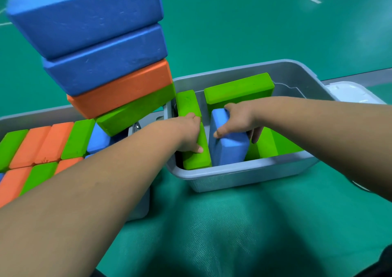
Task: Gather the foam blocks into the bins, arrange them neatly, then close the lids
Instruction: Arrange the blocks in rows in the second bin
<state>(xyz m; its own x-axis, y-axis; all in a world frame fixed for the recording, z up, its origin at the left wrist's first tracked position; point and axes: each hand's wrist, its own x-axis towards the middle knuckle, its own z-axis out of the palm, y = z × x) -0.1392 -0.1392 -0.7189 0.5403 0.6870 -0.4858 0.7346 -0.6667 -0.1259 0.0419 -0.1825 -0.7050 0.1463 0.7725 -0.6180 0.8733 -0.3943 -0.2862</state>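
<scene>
Squaring up two blocks in the right-hand bin, with a leaning stack beside my arm

My left hand (189, 134) grips a green block (196, 160) standing on edge against the left wall of the right-hand bin (244, 171). My right hand (239, 118) clamps the blue block (230, 151) just beside it. The risk I see is the stack (106, 64) of four blocks tilting on the full left bin (31, 113): a nudge from my left forearm could topple it onto the floor. The blue block could also wedge crooked and stop the lid (352, 92) from seating.
</scene>
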